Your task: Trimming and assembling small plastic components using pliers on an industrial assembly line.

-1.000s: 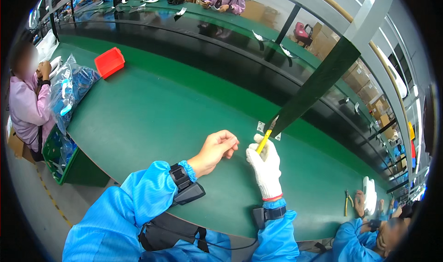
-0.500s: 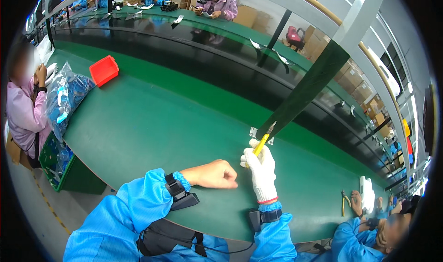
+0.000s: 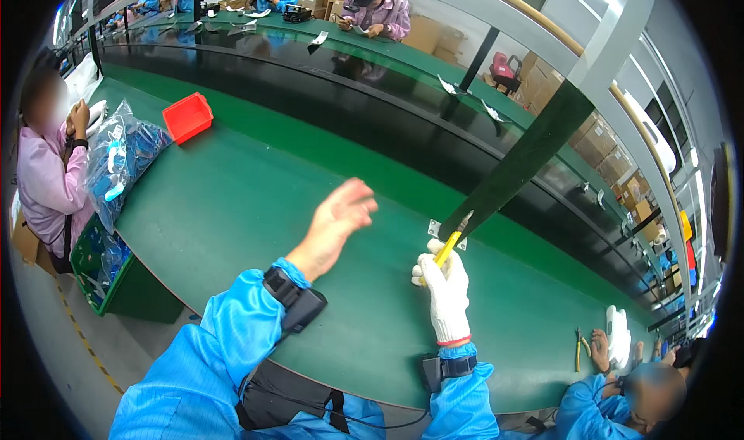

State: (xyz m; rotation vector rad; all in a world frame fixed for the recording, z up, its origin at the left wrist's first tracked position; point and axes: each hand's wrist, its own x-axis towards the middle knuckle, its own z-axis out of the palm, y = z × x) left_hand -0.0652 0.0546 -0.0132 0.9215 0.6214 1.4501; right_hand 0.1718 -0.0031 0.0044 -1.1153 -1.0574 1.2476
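Note:
My left hand (image 3: 333,227) is bare and slightly blurred, raised over the green workbench (image 3: 256,200) with fingers apart and nothing in it. A white knitted glove with a red cuff covers my right hand (image 3: 448,297). Its fingers wrap round a slim yellow-handled tool (image 3: 446,250) with a narrow metal tip, which points up and away toward the foot of a dark post (image 3: 515,161). The exact kind of tool does not show. Dark straps with small boxes sit on both my wrists.
A red bin (image 3: 187,119) and a clear bag of blue parts (image 3: 124,149) lie at the left beside a person in pink. Below stands a green crate (image 3: 143,289). At the right, pliers (image 3: 580,347) and a white part (image 3: 618,335) lie by another person's hand.
My left hand has moved up and away over the bench, and its curled fingers have spread. The right hand still grips the yellow tool. The whole view has shifted slightly.

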